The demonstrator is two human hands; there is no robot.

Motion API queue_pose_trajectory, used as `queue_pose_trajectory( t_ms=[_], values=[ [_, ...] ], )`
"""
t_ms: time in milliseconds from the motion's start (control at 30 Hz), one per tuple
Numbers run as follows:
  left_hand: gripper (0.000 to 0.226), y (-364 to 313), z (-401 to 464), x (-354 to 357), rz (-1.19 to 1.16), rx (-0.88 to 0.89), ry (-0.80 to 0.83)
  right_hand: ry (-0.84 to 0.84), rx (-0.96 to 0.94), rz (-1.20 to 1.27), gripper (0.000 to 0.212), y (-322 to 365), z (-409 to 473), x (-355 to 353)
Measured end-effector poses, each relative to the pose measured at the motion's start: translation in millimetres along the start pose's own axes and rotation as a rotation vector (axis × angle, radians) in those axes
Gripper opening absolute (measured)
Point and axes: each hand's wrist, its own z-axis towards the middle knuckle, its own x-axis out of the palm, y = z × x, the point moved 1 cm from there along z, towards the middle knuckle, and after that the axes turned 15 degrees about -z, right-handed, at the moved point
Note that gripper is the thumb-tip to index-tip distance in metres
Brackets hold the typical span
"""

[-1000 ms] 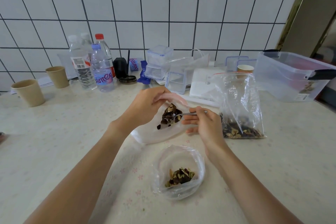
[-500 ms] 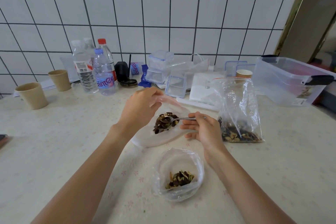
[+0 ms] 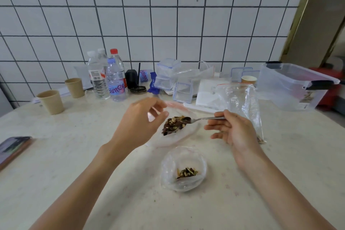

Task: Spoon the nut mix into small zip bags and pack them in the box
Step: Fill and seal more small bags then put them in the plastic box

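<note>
A: Holding the small zip bag open, is that the left hand?

B: Yes, its fingers pinch the bag's upper edge near the pink zip strip, and the bag's lower end rests on the worktop. A dark heap of nut mix lies inside it.

A: And the right hand?

B: It grips the handle of a metal spoon between thumb and forefinger, the other fingers stretched out loosely. The spoon's bowl sits at the mouth of the bag, touching the heap.

A: Where is the supply of nuts?

B: In the large zip bag standing just behind the right hand; the hand hides most of its contents.

A: Any bags already filled?

B: A second small bag lies open on the worktop, nearer the person, with a little mix at its bottom.

A: And the box?

B: A clear storage box stands at the far right of the worktop, well apart from both hands. Water bottles and two paper cups stand at the far left, and a phone lies at the left edge.
</note>
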Motion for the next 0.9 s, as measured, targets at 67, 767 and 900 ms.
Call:
queue_pose_trajectory(
  t_ms=[67,767,900],
  values=[
    [0.032,-3,-15,5,0.019,-0.135,0.115,0.002,-0.020,0.005,0.032,10,-14,-12],
    [0.006,-11,-61,31,-0.320,-0.432,0.212,0.220,-0.939,-1.132,0.031,0,-96,-45],
    [0.005,-8,-62,34,-0.157,-0.329,0.179,0.256,-0.729,-0.891,0.031,6,-93,-41]
  ],
)
